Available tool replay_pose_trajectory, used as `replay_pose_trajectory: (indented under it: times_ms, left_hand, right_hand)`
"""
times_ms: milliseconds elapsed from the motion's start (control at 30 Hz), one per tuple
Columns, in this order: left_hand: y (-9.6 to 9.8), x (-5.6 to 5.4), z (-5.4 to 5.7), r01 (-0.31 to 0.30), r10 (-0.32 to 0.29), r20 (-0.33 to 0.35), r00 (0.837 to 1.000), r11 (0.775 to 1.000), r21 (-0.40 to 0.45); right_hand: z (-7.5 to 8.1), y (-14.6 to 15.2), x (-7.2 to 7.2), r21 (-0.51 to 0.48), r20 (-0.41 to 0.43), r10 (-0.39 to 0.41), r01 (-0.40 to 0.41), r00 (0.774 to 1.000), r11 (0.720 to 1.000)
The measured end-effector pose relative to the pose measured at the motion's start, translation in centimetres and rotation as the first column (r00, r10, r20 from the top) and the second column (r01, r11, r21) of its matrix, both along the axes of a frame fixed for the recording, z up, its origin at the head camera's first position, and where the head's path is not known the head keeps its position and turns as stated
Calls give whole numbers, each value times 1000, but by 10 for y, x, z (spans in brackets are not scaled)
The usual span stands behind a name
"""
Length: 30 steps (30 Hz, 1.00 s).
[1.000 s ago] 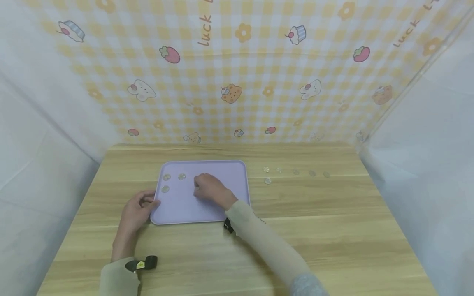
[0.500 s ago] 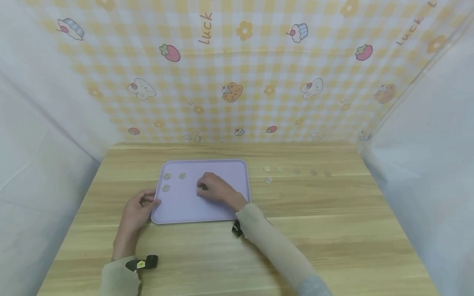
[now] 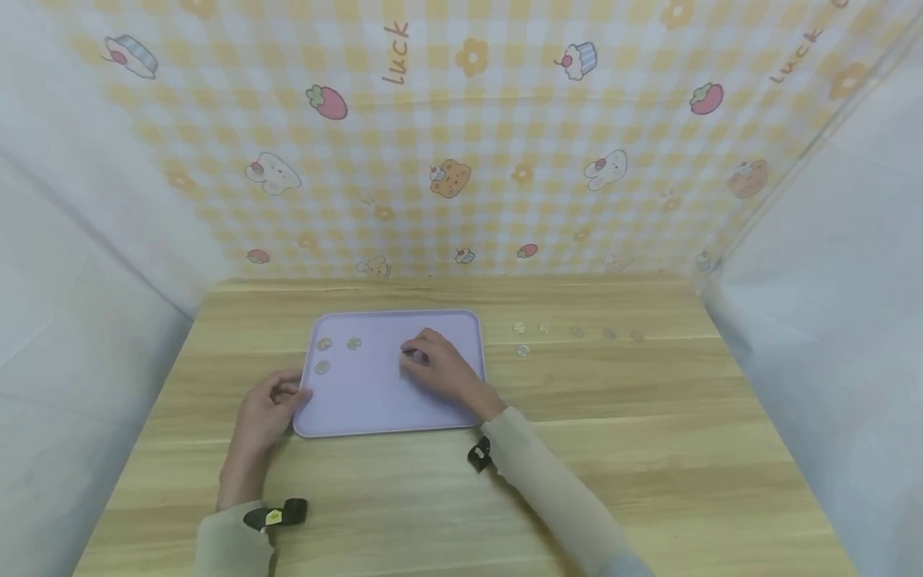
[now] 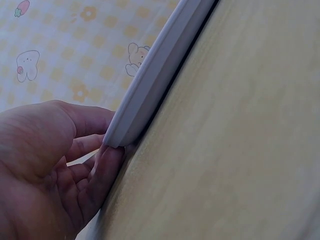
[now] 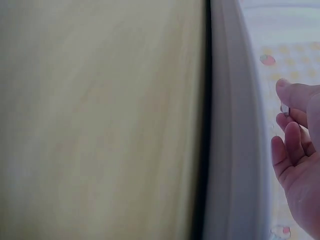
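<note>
A light purple tray (image 3: pixel 382 409) lies on the wooden table, with three round silvery coins near its far left corner. One coin (image 3: pixel 354 343) is right of another coin (image 3: pixel 324 344), and a third coin (image 3: pixel 321 367) sits nearer the front. My left hand (image 3: pixel 265 413) grips the tray's left edge, and the left wrist view shows the fingers (image 4: pixel 95 120) at the rim. Over the tray's right half is my right hand (image 3: pixel 443 369). Between its thumb and a finger it pinches a small shiny coin (image 5: pixel 285 109), seen nearly edge-on in the right wrist view.
Right of the tray, several coins lie in a row on the table, among them a coin (image 3: pixel 519 328) and a fainter coin (image 3: pixel 609 333). One coin (image 3: pixel 522 350) lies in front of the row. A yellow checked cloth (image 3: pixel 461 136) hangs behind the table (image 3: pixel 613 457).
My right hand has moved to the right across the tray, its fingers turning so the thumb and finger show more. The left hand, tray and lying coins stay put.
</note>
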State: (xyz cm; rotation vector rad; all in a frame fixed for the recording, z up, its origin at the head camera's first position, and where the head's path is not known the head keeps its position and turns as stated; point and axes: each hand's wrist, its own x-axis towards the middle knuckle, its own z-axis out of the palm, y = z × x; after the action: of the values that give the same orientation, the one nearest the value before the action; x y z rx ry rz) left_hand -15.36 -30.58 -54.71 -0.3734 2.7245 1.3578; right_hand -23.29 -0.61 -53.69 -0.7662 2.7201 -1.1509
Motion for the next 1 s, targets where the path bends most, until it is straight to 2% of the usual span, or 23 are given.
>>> replay_pose_trajectory:
  times_ms: [133,300,400,500,733,933,1000]
  left_hand:
    - [-1,0,0,-6,6,2,1000,1000,-13]
    - [0,-1,-2,1,-1,-2,1000,1000,-3]
    - [0,-1,-3,-9,9,-1,1000,1000,0]
    - [0,-1,-4,-14,14,-1,1000,1000,-10]
    - [1,1,-4,-23,23,2,1000,1000,-7]
    - [3,0,-3,-26,27,11,1000,1000,-3]
    - [3,0,-3,-28,28,14,1000,1000,-7]
  right_hand:
    - [-1,13,2,-76,-24,-43,41,999,996]
    - [-5,36,6,-127,-83,-134,123,987,984]
    - [-8,52,8,-155,-96,-183,167,978,974]
    - [-11,69,13,-191,-74,-223,206,972,960]
    - [-26,118,22,-291,18,-319,311,947,905]
    - [-38,157,24,-323,67,-423,421,903,848]
    - [-40,168,25,-315,78,-466,465,882,828]
